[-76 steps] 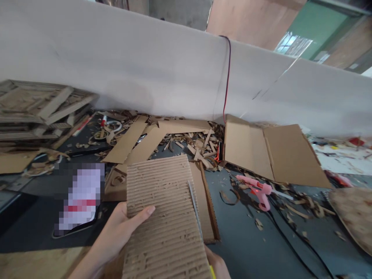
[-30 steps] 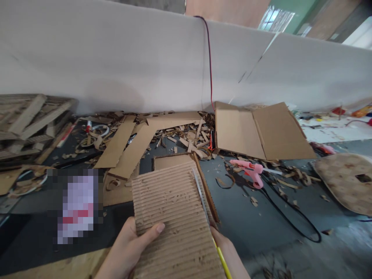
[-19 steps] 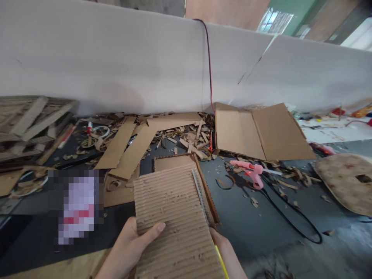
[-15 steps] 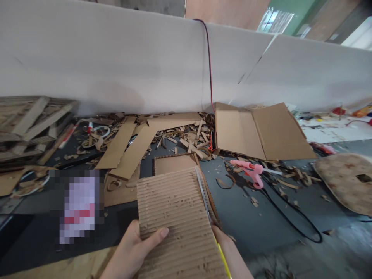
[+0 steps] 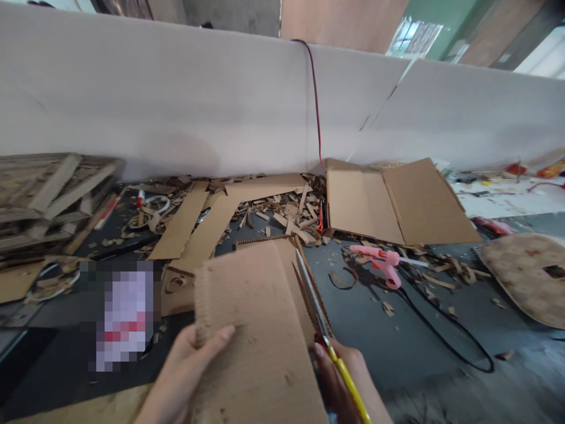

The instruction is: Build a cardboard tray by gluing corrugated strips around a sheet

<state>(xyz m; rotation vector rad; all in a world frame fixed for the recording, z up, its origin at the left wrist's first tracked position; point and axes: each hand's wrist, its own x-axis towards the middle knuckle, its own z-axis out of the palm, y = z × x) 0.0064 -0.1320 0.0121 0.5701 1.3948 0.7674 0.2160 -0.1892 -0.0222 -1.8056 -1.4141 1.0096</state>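
The left hand [image 5: 180, 377] held a corrugated cardboard sheet [image 5: 251, 330] above the dark tabletop [image 5: 375, 330], while the right hand [image 5: 338, 383] formed a closed grip around a yellow-handled cutter [image 5: 320, 318], its blade along the sheet's edge.

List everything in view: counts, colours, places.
Corrugated cardboard sheet: 1, tan, lower centre.
Long-bladed craft knife: 1, yellow handle, steel blade, right of sheet.
Pink hot glue gun: 1, pink, dark work surface, right.
Opened flat cardboard box: 1, tan, behind glue gun.
Long cardboard strips: 2, tan, behind sheet.
Cardboard offcuts: many, tan, scattered centre.
Stacked cardboard lattice panels: several, tan, far left.
Round speckled board: 1, beige, far right.
Power cord: 1, black, below glue gun.
Thin wire: 1, red and black, down partition.
Curved partition: 1, white, across back.
Left hand: 1, holding sheet.
Right hand: 1, gripping knife.
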